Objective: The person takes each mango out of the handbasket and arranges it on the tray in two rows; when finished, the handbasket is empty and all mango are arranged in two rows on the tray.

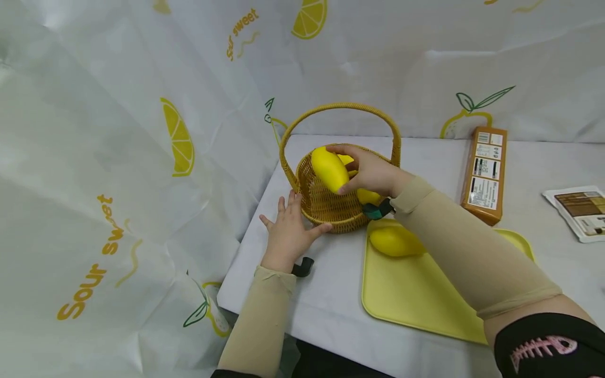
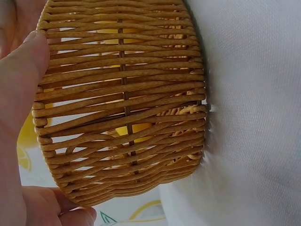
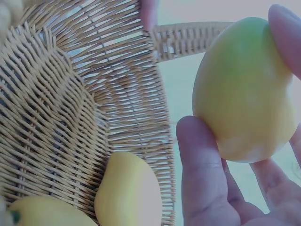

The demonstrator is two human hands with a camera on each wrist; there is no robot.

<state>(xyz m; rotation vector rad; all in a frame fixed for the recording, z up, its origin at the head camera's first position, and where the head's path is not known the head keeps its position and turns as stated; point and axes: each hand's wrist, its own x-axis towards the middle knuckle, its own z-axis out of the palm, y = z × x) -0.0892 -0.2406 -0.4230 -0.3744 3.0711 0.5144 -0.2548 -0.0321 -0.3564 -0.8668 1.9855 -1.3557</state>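
My right hand [image 1: 373,170] grips a yellow mango [image 1: 329,169] above a wicker basket [image 1: 331,210]. Close up in the right wrist view, the held mango [image 3: 244,94] shows a greenish end, with thumb and fingers around it. Lower in the basket lie two more mangoes, one [image 3: 129,190] against the wall and another partly cut off by the frame edge. My left hand [image 1: 288,233] rests on the basket's near left rim with spread, fairly straight fingers. The left wrist view shows its thumb [image 2: 30,61] touching the woven rim [image 2: 42,127].
Right of the basket, a yellow tray [image 1: 402,299] bears another mango [image 1: 396,241], with my right forearm passing over it. Behind the tray lies a brown box [image 1: 485,176], and a flat packet [image 1: 579,212] is farther right. The basket's tall handle [image 1: 340,106] arches over its opening.
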